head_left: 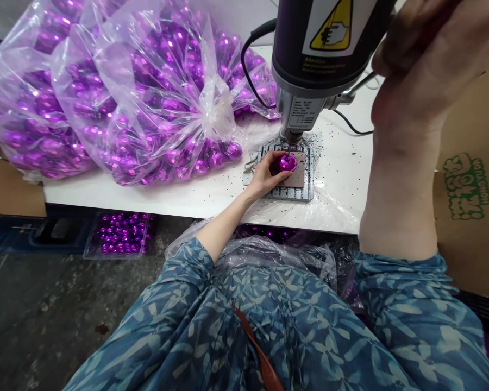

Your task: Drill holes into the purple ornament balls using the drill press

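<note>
Under the drill press (297,81), my left hand (264,176) pinches a shiny purple faceted ball (288,162) between thumb and fingers. The ball sits on a small brown board (297,180), on top of the slotted metal base plate (309,190). The drill's tip comes down at the top of the ball; whether it has entered cannot be made out. Raised close to the camera at upper right, my right hand (424,60) is closed around the drill press's lever handle, of which a dark red part shows. The metal lever (362,81) runs from the machine toward that hand.
Clear plastic bags (146,103) full of purple balls cover the left of the white table (179,198). Dark shavings lie around the base plate. A clear bin (122,233) of balls stands below at left. Cardboard boxes (468,228) stand right and left. A black cable (244,60) loops beside the motor.
</note>
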### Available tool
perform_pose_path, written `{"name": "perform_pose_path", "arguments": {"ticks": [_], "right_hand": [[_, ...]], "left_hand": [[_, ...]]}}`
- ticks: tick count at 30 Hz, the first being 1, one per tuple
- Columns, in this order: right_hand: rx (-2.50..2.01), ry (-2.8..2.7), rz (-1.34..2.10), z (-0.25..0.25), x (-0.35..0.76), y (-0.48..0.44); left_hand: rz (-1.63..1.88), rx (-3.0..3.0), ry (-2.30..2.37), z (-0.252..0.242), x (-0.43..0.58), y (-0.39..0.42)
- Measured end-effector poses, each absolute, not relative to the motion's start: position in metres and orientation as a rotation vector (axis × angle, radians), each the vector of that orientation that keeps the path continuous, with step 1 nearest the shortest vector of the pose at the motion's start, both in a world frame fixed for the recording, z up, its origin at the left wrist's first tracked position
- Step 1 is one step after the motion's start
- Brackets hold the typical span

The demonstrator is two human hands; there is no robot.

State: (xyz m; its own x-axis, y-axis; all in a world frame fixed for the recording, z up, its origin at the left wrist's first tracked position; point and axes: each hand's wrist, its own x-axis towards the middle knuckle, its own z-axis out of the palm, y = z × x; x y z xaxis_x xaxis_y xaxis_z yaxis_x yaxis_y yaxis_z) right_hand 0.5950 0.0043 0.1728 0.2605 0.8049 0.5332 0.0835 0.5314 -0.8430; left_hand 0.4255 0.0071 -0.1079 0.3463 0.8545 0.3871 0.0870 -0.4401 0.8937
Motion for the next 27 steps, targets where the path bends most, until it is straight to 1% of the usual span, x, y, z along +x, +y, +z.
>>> {"name": "perform_pose_path", "arguments": {"ticks": [3, 7, 10, 15, 24, 27], "right_hand": [[-0.818, -1.091, 0.498, 0.162, 0.595, -0.007], [-0.816, -1.117, 0.415, 0.152, 0.595, -0.014], [-0.738, -1.115, 0.423, 0.144, 0.595, -0.014], [-0.667, -1.103, 0.318, 0.126, 0.596, -0.011], [-0.757, -1.131, 0.242, 0.122, 0.594, -0.033], [-0.752, -1.125, 0.192, 0.113, 0.591, -0.043]], "left_hand": [[1.175, 1.785, 0.823, -0.108, 0.425, 0.007], [1.165, 1.788, 0.83, -0.108, 0.424, 0.006], [1.148, 1.787, 0.833, -0.107, 0.424, 0.006], [1.122, 1.773, 0.825, -0.105, 0.423, 0.005], [1.119, 1.763, 0.837, -0.106, 0.423, 0.005], [1.112, 1.769, 0.843, -0.105, 0.423, 0.005]]}}
